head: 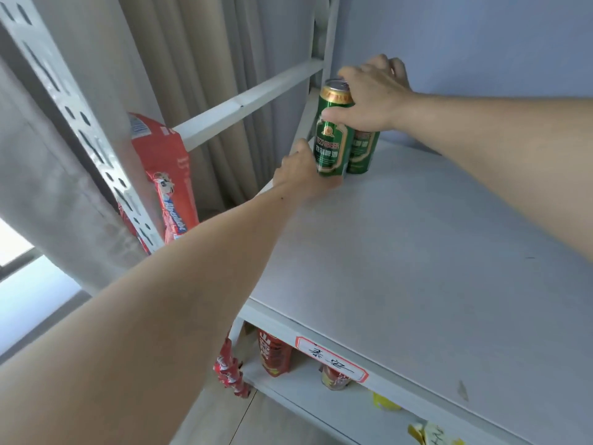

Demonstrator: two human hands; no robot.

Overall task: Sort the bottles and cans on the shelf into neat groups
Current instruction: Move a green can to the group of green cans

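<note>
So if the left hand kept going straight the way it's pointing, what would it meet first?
The front green can, which the left hand already touches low on its side. Beyond it stands the rear green can, under the right hand. Depth there is hard to judge.

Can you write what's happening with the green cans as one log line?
left hand: holds front green can | right hand: grips both can tops | rear green can: touching front | shelf: cans upright

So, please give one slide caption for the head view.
Both hands place two green cans together on the shelf.
</note>
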